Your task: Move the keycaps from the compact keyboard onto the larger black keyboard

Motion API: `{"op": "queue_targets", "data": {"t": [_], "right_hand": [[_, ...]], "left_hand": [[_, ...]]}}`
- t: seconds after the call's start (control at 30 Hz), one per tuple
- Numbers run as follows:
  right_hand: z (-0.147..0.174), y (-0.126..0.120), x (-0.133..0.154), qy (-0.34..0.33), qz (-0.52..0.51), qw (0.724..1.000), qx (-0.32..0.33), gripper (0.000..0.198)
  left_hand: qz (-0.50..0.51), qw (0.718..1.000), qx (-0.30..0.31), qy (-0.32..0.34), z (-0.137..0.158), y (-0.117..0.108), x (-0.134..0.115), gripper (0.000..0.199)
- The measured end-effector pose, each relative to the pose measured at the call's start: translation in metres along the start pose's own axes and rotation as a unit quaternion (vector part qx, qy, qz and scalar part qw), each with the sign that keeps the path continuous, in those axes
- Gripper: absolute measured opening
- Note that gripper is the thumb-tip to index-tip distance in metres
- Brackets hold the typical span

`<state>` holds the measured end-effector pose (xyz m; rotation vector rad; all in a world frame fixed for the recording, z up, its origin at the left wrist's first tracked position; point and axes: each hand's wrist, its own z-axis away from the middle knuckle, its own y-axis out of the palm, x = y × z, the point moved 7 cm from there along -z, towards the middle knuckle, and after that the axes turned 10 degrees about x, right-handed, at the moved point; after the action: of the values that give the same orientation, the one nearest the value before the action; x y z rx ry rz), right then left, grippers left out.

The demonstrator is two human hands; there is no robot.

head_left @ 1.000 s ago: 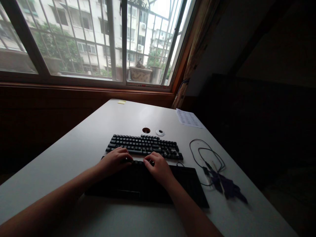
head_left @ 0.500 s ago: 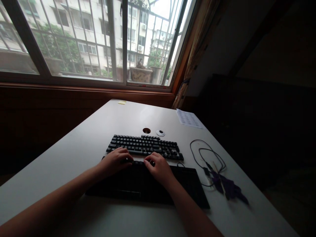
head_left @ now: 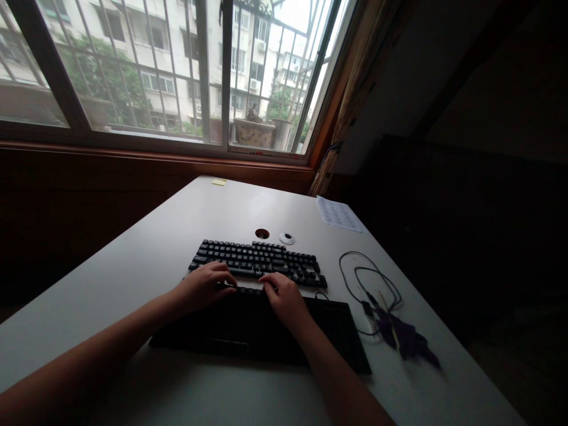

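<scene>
A black keyboard base [head_left: 213, 334] lies on the table in front of me, its keyless area dark. Along its far edge runs a short row of black keycaps [head_left: 249, 291]. My left hand [head_left: 206, 286] is closed at the left end of that row, fingers bent and thumb near the fingertips. At the row's right end, my right hand [head_left: 284, 297] curls with thumb and forefinger close together. What either set of fingertips holds is too small to make out. Beyond the hands, many loose keycaps [head_left: 239, 251] are laid out in keyboard order, partly hidden by the fingers.
A black cable [head_left: 355, 254] loops on the white table [head_left: 146, 260] at the right, beside a purple cloth [head_left: 410, 342] and a thin stick [head_left: 391, 325]. Further back are a cable hole [head_left: 262, 234], its round cover [head_left: 287, 238], a printed sheet [head_left: 341, 214] and yellow notes [head_left: 219, 182].
The view has shifted slightly. My right forefinger has stretched toward the laid-out keycaps, and more of the keycap row shows between the hands. My left hand stays at the row's left end.
</scene>
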<state>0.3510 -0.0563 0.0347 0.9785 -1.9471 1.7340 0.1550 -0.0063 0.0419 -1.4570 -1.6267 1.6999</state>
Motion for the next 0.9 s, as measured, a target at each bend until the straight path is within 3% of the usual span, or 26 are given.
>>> {"op": "queue_targets", "data": {"t": [0.2, 0.37, 0.57, 0.7, 0.9], "right_hand": [[0.0, 0.0, 0.002, -0.003, 0.0, 1.0, 0.007, 0.008], [-0.001, -0.005, -0.001, -0.004, -0.015, 1.0, -0.023, 0.014], [0.002, -0.024, 0.0, 0.001, -0.048, 0.994, -0.094, 0.017], [0.005, -0.037, -0.001, 0.006, -0.058, 0.988, -0.14, 0.019], [0.007, -0.045, -0.003, 0.01, -0.065, 0.985, -0.16, 0.021]], "left_hand": [[-0.059, 0.998, -0.023, -0.019, -0.028, -0.03, 0.006, 0.018], [-0.131, 0.989, -0.031, -0.068, -0.08, -0.047, 0.039, 0.022], [-0.138, 0.987, 0.015, -0.082, -0.128, -0.03, 0.076, 0.016], [-0.134, 0.987, 0.036, -0.079, -0.144, -0.018, 0.086, 0.019], [-0.122, 0.988, 0.054, -0.083, -0.157, -0.008, 0.093, 0.018]]}}
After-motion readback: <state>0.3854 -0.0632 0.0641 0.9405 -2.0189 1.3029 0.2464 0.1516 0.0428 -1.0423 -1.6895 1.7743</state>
